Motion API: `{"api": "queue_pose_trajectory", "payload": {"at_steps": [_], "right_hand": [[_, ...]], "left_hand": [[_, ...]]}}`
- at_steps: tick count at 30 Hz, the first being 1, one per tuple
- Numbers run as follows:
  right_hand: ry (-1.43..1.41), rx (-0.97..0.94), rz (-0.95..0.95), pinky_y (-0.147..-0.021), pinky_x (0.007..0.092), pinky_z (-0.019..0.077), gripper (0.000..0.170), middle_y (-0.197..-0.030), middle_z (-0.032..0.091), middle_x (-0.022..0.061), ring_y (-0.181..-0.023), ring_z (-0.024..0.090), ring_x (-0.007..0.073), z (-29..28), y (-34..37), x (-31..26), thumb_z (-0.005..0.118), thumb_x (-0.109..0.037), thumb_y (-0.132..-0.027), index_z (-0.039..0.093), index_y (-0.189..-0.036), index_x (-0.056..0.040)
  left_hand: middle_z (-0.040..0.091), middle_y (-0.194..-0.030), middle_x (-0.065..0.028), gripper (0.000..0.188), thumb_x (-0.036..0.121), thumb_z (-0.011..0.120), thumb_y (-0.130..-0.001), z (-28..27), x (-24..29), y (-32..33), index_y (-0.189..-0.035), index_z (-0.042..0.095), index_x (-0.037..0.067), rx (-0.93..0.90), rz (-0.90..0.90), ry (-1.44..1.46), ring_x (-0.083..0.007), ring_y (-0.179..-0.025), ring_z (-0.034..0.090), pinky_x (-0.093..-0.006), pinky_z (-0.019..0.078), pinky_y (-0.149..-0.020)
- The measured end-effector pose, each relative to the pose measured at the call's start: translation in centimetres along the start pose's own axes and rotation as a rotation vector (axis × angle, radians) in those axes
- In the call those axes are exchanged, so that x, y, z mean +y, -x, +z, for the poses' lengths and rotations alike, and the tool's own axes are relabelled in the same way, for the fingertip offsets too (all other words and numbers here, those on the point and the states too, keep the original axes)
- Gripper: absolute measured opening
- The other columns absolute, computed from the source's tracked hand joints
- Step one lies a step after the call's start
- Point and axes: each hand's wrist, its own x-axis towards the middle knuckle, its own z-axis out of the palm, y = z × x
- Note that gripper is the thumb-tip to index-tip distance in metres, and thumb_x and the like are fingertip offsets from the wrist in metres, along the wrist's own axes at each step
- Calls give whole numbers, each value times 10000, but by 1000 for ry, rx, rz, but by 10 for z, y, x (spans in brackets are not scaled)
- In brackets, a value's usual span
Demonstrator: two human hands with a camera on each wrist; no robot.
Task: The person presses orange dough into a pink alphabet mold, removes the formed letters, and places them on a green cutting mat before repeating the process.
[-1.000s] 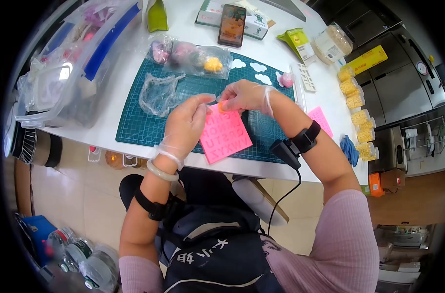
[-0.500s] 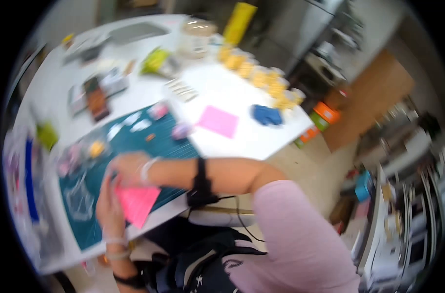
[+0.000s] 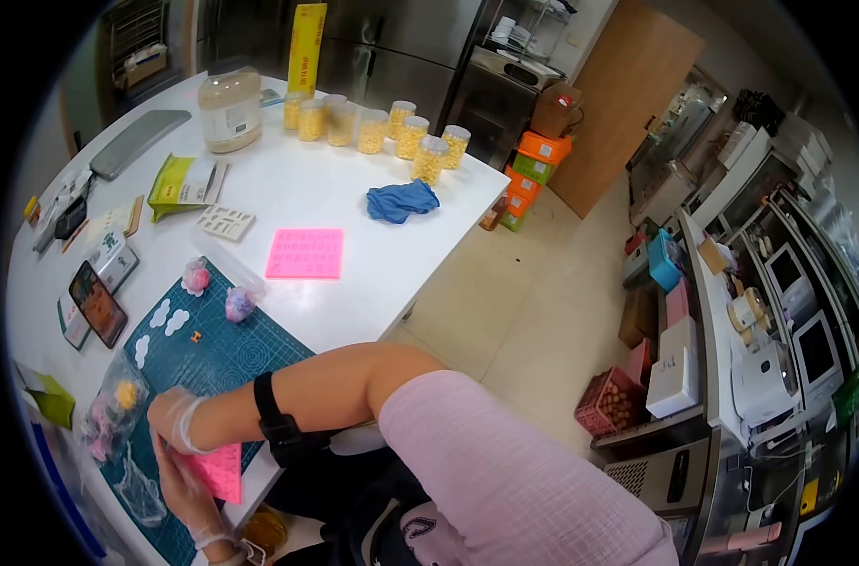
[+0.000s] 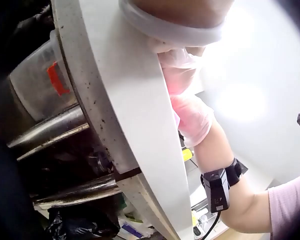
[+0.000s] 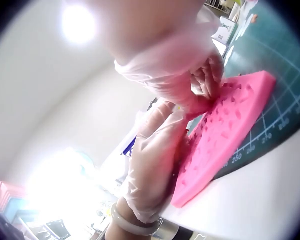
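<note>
Left to right, placed by the mat (image 3: 248, 351).

Bag (image 3: 109, 415): across its far edge.
Film (image 3: 144, 492): crumpled on it.
Right hand (image 3: 173, 420): over it, gloved, fingers bent, pinching the far end of the mould; anything else between the fingertips is hidden.
Left hand (image 3: 186, 495): closer to the mat's near edge, gloved, gripping the mould's left side.
Orange piece (image 3: 196, 337): loose on the mat, beyond both hands.
Mould (image 3: 224, 474): at the mat's near edge, tilted, one corner reaching past it over the table (image 3: 382, 259). Long axis unclear, hands covering one end.

Judged key relation: no gap to cross; both hands touch the mould, neither nearer.
</note>
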Motion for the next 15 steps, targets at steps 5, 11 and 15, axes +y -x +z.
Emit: {"api": "queue_pose_trajectory", "payload": {"at_steps": [5, 11, 15], "right_hand": [[-17, 1, 47, -811, 368, 543, 216, -937, 714, 169, -954, 689, 305, 5, -5, -2, 752, -180, -682, 748, -866, -65], [18, 82, 65, -829, 371, 549, 232, -961, 716, 164, -959, 691, 309, 15, -10, 5, 728, -161, -704, 750, -918, -75], [74, 39, 32, -807, 417, 550, 199, -992, 692, 213, -946, 686, 339, -9, 8, 3, 630, -164, -792, 741, -908, -47]], "left_hand": [[586, -1277, -157, 450, 72, 469, -975, 3, 6, 3, -1423, 422, 58, 50, 66, -217, -257, -1108, 593, -324, 451, -921], [666, -936, -172, 491, 146, 527, -907, 4, 18, 5, -1394, 466, 148, 65, 115, -568, -386, -863, 636, -459, 491, -710], [648, -828, -169, 486, 131, 509, -878, 3, 16, 2, -1363, 482, 145, 83, 219, -531, -398, -761, 618, -515, 466, -633]]}}
